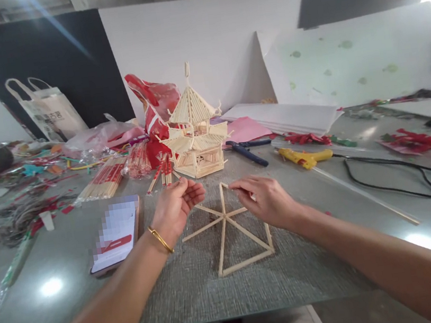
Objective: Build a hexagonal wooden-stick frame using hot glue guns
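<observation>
On the grey mat lies a flat frame of pale wooden sticks, its spokes meeting at a centre and some outer ends joined by cross sticks. My right hand is closed at the frame's far right side, fingertips pinching a wooden stick by the far spoke's tip; most of that stick is hidden. Left of the frame, my left hand has its fingers curled in against the thumb. What it holds, if anything, I cannot make out. Behind both hands stands a stick-built pagoda model.
A phone lies left of my left forearm. Bundled sticks are farther back. Blue-handled pliers and a yellow glue gun with a black cord sit at the right. A clear glue stick extends from the gun.
</observation>
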Motion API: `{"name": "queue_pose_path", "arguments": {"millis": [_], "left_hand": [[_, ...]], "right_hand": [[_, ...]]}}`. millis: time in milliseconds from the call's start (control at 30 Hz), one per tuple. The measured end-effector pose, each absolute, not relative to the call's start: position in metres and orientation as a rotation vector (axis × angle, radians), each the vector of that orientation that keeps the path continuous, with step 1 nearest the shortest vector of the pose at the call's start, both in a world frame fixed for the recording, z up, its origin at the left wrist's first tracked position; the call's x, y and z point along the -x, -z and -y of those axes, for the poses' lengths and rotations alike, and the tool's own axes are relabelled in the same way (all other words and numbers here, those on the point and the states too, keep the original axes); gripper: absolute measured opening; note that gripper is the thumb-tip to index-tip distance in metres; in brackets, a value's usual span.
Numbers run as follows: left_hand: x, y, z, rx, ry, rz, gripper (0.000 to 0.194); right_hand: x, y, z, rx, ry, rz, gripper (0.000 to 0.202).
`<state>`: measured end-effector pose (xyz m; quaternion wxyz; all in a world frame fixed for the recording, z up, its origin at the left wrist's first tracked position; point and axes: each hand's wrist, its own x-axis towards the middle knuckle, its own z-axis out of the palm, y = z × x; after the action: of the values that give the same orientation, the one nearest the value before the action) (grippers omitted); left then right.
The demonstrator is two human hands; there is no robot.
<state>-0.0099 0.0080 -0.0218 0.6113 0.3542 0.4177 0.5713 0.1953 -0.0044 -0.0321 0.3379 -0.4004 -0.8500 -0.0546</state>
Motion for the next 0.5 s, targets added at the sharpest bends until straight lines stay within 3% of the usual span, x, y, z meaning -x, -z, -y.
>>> {"name": "queue_pose_path", "arguments": {"millis": [133, 500], "left_hand": [[0.011, 0.025, -0.011, -0.96, -1.41, -1.034, 0.003], [0.014, 0.028, -0.012, -1.311, -1.506, -1.176, 0.025]], "right_hand": [[-0.199, 0.03, -0.001, 1.089, 0.143, 2.177, 0.025], [-0.216, 0.028, -0.021, 1.216, 0.232, 2.026, 0.024]]}}
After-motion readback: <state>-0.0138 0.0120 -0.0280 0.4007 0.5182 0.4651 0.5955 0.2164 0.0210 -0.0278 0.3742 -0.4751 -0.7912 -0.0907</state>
